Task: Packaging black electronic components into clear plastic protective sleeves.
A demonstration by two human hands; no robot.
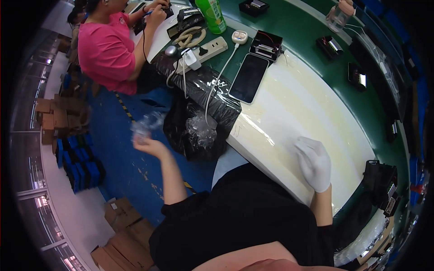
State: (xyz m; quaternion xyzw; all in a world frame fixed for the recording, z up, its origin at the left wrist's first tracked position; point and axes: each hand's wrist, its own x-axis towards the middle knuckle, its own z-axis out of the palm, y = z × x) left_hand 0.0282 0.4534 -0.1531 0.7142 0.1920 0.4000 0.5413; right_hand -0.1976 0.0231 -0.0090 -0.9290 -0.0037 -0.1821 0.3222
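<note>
On the left, out past the table edge, my bare left hand [149, 145] is closed on a crumpled clear plastic bag [150, 123], blurred by motion. Beside it a black bin bag [176, 131] hangs at the table's end, with clear plastic [201, 131] inside. My right hand [313, 163], in a white glove, is over the pale table mat [289, 99] with fingers stretched out and nothing seen in it. Farther up the mat lies a smartphone [249, 77] with a dark screen. A black box-shaped unit with wires [266, 45] stands just behind the phone.
A power strip [212, 50] with white cables, a charging earbud case [239, 37] and a green bottle [211, 16] stand at the back. Several black units, one here [330, 47], line the green surface. A co-worker in pink [106, 52] works at far left. Cardboard boxes [126, 221] stand on the floor.
</note>
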